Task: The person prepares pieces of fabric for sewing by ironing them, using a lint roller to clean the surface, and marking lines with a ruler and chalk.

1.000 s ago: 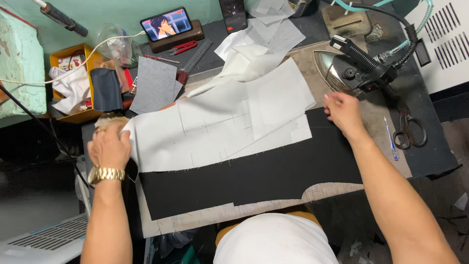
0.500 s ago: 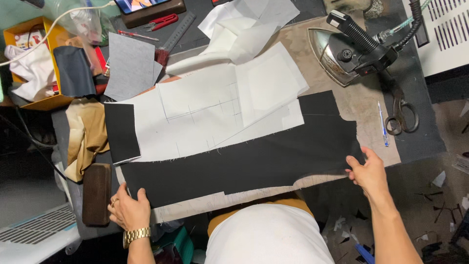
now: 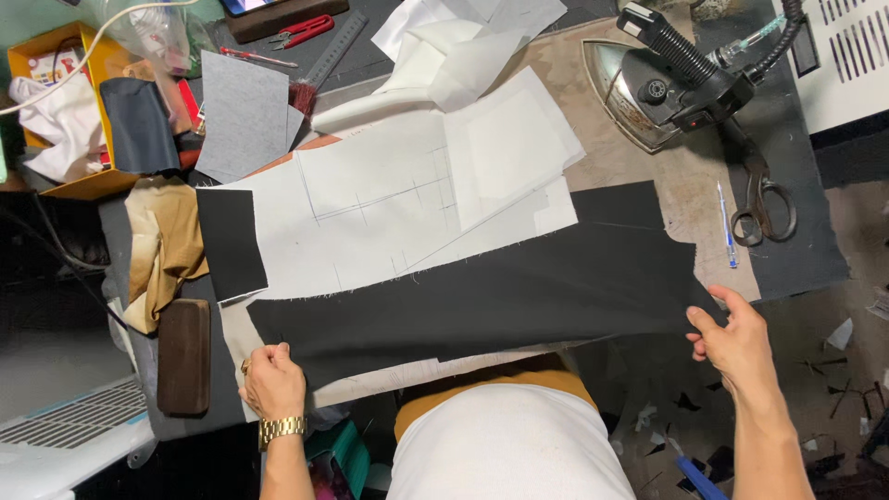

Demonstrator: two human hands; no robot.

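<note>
A: Cluttered ironing table (image 3: 648, 176), seen from above. We have a long black cloth (image 3: 482, 296) along the near edge, long axis running left to right across us.

B: And our hands?

A: One at each end. Left hand (image 3: 271, 380) at the cloth's near-left corner, knuckles up, fingers curled down onto the edge; we cannot tell whether it pinches the cloth or only presses it. Right hand (image 3: 736, 343) at the far-right end, off the table's edge, fingers closed on the cloth's tip, thumb on top.

B: So the cloth lies between the hands?

A: Yes, stretched from one to the other, neither hand nearer the middle. Its right end hangs past the table; the rest lies flat.

B: What sits on it?

A: White pattern pieces (image 3: 398, 204) overlap its far edge, with a small black piece (image 3: 231, 241) at their left end.

B: Arms?

A: Both forearms reach forward from our body, the right one angled out wide, the left nearly straight ahead.

B: Nearby?

A: Iron (image 3: 667, 88) and scissors (image 3: 764, 199) far right, pen (image 3: 727, 222) between them and the cloth. Brown block (image 3: 183, 356) just left of the left hand.
</note>
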